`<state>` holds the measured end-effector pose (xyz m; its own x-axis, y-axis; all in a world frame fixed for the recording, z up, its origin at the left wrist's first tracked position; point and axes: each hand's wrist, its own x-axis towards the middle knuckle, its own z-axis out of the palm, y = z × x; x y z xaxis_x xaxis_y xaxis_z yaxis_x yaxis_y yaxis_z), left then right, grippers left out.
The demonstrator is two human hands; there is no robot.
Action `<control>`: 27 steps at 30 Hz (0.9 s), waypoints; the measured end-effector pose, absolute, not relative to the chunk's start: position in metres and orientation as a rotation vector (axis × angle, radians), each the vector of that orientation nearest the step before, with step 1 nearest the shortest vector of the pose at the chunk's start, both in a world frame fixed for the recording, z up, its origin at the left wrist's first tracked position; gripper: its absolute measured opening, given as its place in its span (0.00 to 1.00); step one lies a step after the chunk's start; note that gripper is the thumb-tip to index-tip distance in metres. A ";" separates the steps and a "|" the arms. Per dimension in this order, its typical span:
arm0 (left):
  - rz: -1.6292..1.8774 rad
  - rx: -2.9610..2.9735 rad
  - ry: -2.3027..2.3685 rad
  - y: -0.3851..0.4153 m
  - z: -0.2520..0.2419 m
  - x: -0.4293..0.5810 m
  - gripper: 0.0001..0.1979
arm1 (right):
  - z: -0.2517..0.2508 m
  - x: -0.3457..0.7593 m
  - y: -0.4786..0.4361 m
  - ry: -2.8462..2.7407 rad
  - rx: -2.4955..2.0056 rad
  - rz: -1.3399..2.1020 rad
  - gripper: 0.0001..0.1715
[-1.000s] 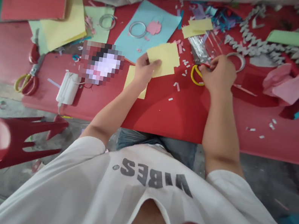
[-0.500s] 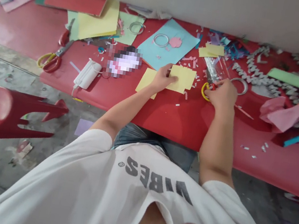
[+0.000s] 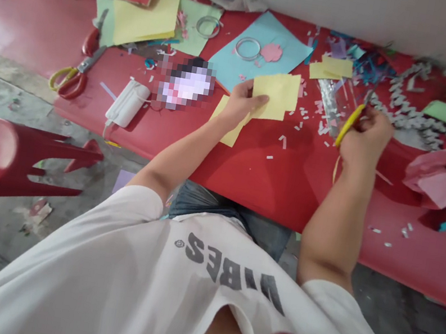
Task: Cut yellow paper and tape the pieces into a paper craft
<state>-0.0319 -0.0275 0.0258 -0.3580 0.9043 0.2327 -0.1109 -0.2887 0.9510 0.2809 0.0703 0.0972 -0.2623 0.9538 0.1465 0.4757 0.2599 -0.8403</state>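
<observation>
Left hand (image 3: 237,104) pinches the yellow paper square (image 3: 277,93) by its left edge, thumb on top and fingers under. The square sits mid-worktop, lifted slightly off the red worktop (image 3: 280,182), with a second yellow piece (image 3: 226,127) flat beneath the wrist.

Right hand (image 3: 367,143) is closed around the handle of the yellow scissors (image 3: 349,122), held off the surface to the right of the square. The blades point toward the far edge. They're motion-blurred, so I can't tell if they're open.

For a clean cut, my read:
- Bring the paper to the scissors, not the other way round. The hands are well apart right now.
- Move the pinch nearer the cut line so the sheet doesn't flop.
- Feed from the square's free right edge and keep the thumb out of the blade path.
- Use long strokes from the blade root and turn the paper, not the wrist.
- Offcuts (image 3: 294,125) litter the middle. Work above them so nothing snags.

Also on the worktop:
- blue sheet (image 3: 261,62) with a ring (image 3: 247,48) at the far edge
- spare scissors (image 3: 70,80) and a white box (image 3: 127,106) near the left front edge
- grey paper chain (image 3: 423,118) at the far right

Writing: only the shirt (image 3: 121,287) carries any. It reads "VIBES" in grey block capitals, upside down from this view, with a small circled mark beside it. There are no readable brands on the tools or the paper. One item (image 3: 185,86) near the blue sheet is pixelated, so nothing is legible there.
</observation>
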 end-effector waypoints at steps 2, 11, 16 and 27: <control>1.752 1.049 1.144 -0.023 0.023 -0.042 0.31 | 0.098 0.273 0.068 -1.631 -1.058 1.247 0.22; 1.865 0.963 1.130 -0.031 0.052 -0.052 0.37 | 0.094 0.222 0.035 -0.903 -0.339 2.235 0.52; 1.863 1.031 1.208 -0.041 0.067 -0.050 0.39 | 0.107 0.230 0.022 -1.060 -0.414 2.305 0.51; 1.775 1.084 1.228 -0.045 0.069 -0.039 0.43 | 0.107 0.226 0.021 -1.334 -0.755 1.915 0.29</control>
<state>-0.0386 -0.0452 0.0689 -0.3960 0.8867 0.2386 -0.0894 -0.2958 0.9511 0.2262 0.0213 0.1068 -0.6042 0.7928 -0.0800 -0.1997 -0.2479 -0.9480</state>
